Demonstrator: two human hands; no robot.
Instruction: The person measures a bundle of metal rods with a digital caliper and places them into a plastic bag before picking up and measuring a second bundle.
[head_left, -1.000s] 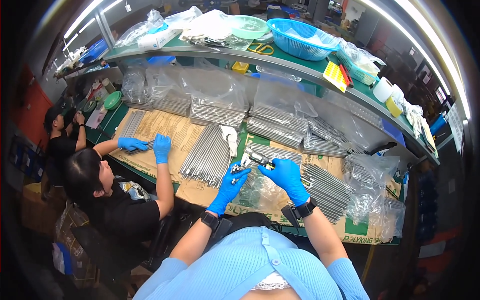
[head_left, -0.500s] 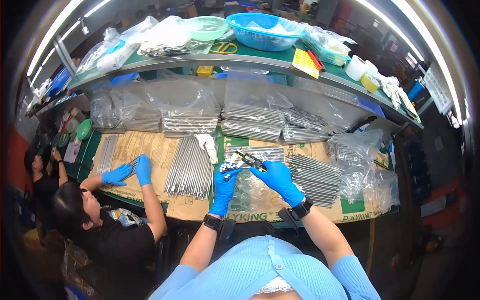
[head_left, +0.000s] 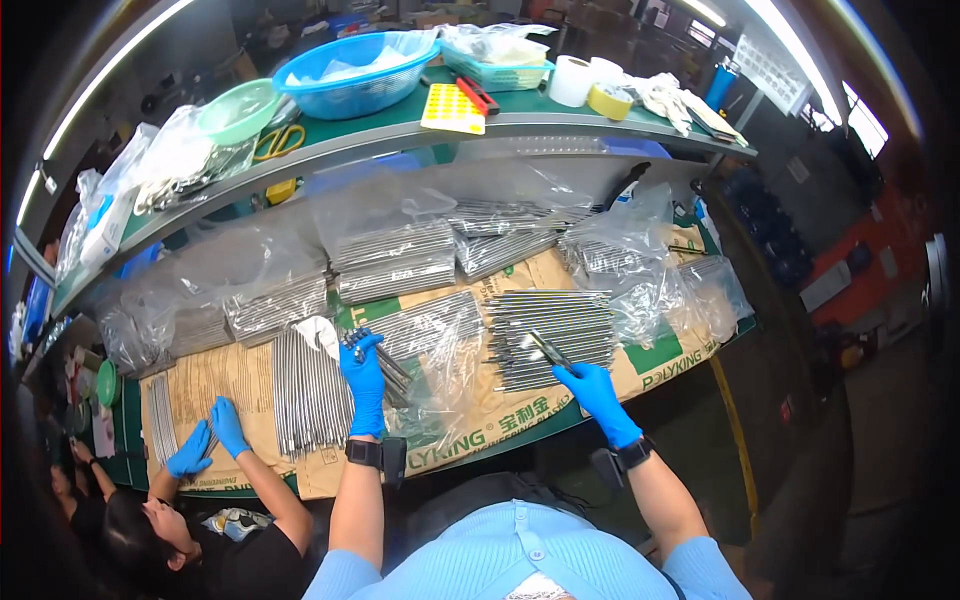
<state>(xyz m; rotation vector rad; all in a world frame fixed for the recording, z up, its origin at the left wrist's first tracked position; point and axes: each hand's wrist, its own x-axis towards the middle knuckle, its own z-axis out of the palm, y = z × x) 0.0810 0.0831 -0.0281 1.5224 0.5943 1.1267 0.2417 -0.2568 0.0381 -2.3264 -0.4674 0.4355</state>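
My left hand (head_left: 362,384), blue-gloved, is closed round a small bundle of metal rods (head_left: 396,372); the rod ends show above its fingers. Apart from it, my right hand (head_left: 600,396) grips a dark caliper (head_left: 548,349), whose tip is over the spread of thin metal rods (head_left: 510,318) on the right. Close by my left hand lies a fan of thicker-looking rods (head_left: 303,395) with a white cloth or glove (head_left: 316,337) at its top. Behind that hand, more rods (head_left: 440,322) lie partly under clear plastic.
Brown paper sacking (head_left: 470,440) covers the bench. Bagged rod stacks (head_left: 395,268) line its back beneath a green shelf (head_left: 530,106) carrying a blue basket (head_left: 355,72), tape rolls (head_left: 570,82) and scissors (head_left: 280,143). At left, a co-worker's gloved hands (head_left: 210,437) rest near other rods.
The view has swung rightward. My hands have moved apart: the caliper has left the bundle's ends and is now over the right-hand rods. My left hand still holds the bundle.
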